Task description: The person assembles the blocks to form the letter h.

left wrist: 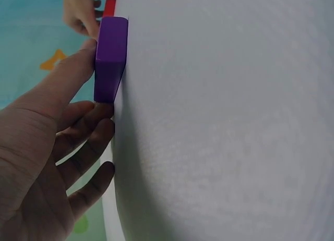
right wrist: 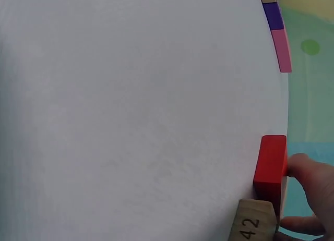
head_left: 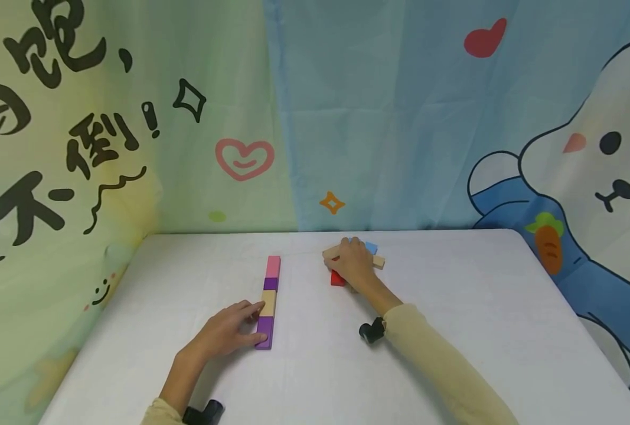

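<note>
A straight row of flat blocks lies on the white table: a pink block (head_left: 273,267) at the far end, a small purple block (head_left: 270,284), a plain wooden block (head_left: 268,304) and a longer purple block (head_left: 265,327) nearest. My left hand (head_left: 223,330) rests its thumb on the near purple block and its index fingertip at the wooden one, other fingers loosely bent. Over a small pile farther right is my right hand (head_left: 353,262), fingers bent down among the blocks. Its thumb is beside a red block (right wrist: 271,160); whether it pinches anything is hidden.
In the pile are a blue block (head_left: 371,248), a light wooden block (head_left: 379,261) and a wooden block marked 42 (right wrist: 253,220). Black wrist cameras hang under both sleeves. A printed curtain (head_left: 346,118) rises behind the table's far edge.
</note>
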